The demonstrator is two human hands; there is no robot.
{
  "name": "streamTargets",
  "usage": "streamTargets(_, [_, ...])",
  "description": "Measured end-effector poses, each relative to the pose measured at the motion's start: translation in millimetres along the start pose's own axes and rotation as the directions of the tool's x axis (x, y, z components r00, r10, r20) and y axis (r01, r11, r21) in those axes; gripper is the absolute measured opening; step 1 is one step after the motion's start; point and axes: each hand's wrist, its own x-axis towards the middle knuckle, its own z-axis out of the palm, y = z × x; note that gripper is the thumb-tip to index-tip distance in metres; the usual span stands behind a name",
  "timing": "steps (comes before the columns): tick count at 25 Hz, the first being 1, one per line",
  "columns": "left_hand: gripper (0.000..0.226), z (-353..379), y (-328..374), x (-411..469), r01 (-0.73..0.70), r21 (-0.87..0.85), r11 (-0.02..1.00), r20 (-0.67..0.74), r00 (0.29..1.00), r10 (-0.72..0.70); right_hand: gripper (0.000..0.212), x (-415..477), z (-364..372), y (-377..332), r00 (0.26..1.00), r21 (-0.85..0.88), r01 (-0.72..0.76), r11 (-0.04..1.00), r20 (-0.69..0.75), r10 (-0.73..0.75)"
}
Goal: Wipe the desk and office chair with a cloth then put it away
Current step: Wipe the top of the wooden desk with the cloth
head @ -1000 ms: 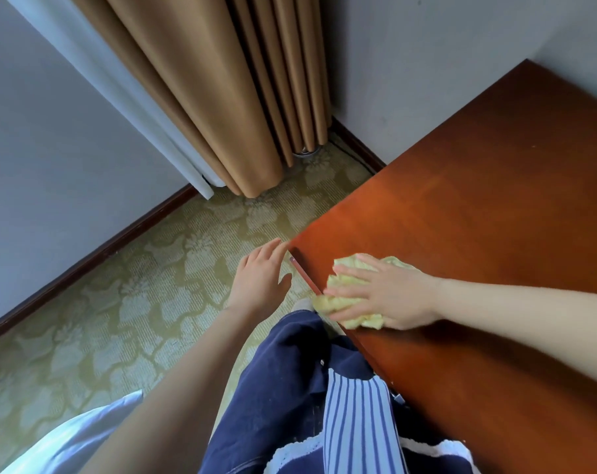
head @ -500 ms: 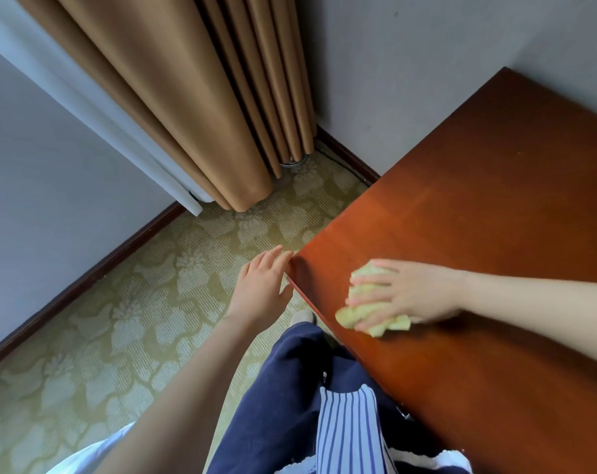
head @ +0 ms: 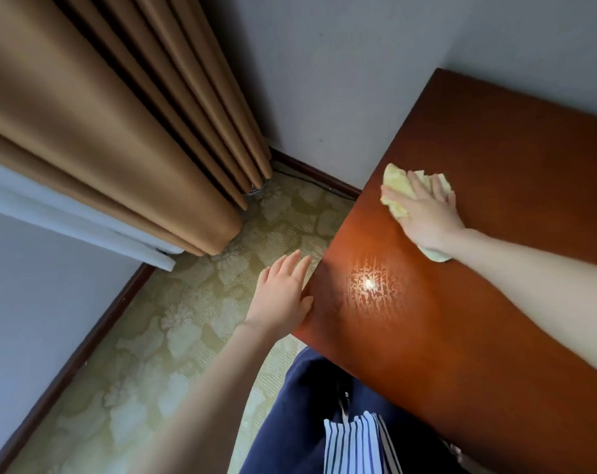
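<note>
The right hand (head: 427, 217) lies flat, fingers spread, pressing the yellow cloth (head: 397, 186) onto the wooden desk (head: 495, 302) near its far left edge, likely to spread wiping pressure. The left hand (head: 283, 299), open and empty, rests against the desk's corner, seemingly for balance

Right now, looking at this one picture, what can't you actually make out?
- Yellow cloth: mostly hidden under the right hand in the head view.
- Wooden desk: cut off by the right and bottom edges.
- Office chair: not in view.
- Left hand: its palm faces away at the desk's corner, so contact is unclear.
- Curtain: top cut off.
</note>
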Motion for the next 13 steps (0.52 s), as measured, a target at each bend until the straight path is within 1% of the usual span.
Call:
streamTargets(3, [0.073,-13,-9,26,-0.099,0.012,0.995,0.036,0.994,0.099,0.057,-30,22,-23,0.992,-0.044,0.116,0.992,-0.043,-0.118])
streamTargets(6, [0.072,-21,-20,45,-0.188,0.029,0.982,0.087,0.979,0.184,0.064,-71,44,-44,0.952,-0.072,0.305,0.95,-0.005,-0.306])
streamTargets(8, [0.069,-23,-23,55,-0.22,0.034,0.975,0.125,0.969,0.215,0.072,-97,57,-59,0.877,-0.098,0.48,0.872,0.034,-0.479])
streamTargets(10, [0.066,-25,-21,67,-0.244,0.03,0.969,0.15,0.96,0.237,0.076,-118,64,-67,0.772,-0.129,0.635,0.761,0.096,-0.628])
streamTargets(12, [0.063,-27,-13,81,-0.269,0.012,0.963,0.165,0.951,0.263,0.074,-129,66,-68,0.694,-0.16,0.72,0.675,0.177,-0.698])
streamTargets(13, [0.062,-28,-8,87,-0.275,0.001,0.962,0.165,0.948,0.271,0.072,-131,65,-68,0.668,-0.193,0.744,0.64,0.194,-0.718])
